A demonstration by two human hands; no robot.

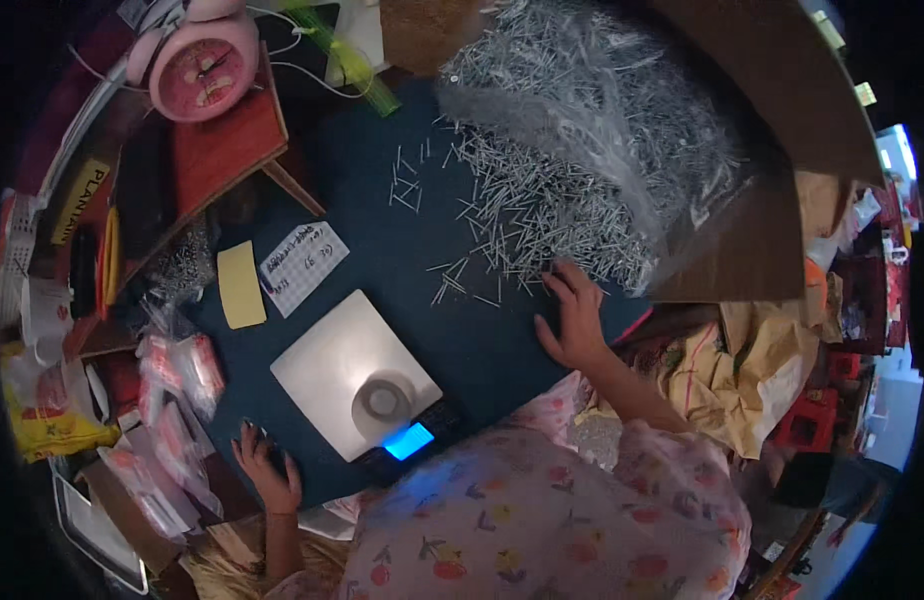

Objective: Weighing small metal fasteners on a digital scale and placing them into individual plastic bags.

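Observation:
A large heap of loose metal nails spreads over the dark mat, partly under clear plastic sheeting. My right hand lies at the near edge of this heap, its thumb apart from the fingers; the fingertips touch or nearly touch the nails, and no held nail can be made out. To its left stands a flat silver scale with a lit blue display. On the scale sits a round grey ring-shaped piece. My left hand rests at the mat's near left edge, fingers loosely apart, holding nothing visible.
A pink alarm clock stands on a red wooden stand. Near the scale lie a yellow paper slip and a white label sheet. Small plastic bags crowd the left; cardboard walls the right side.

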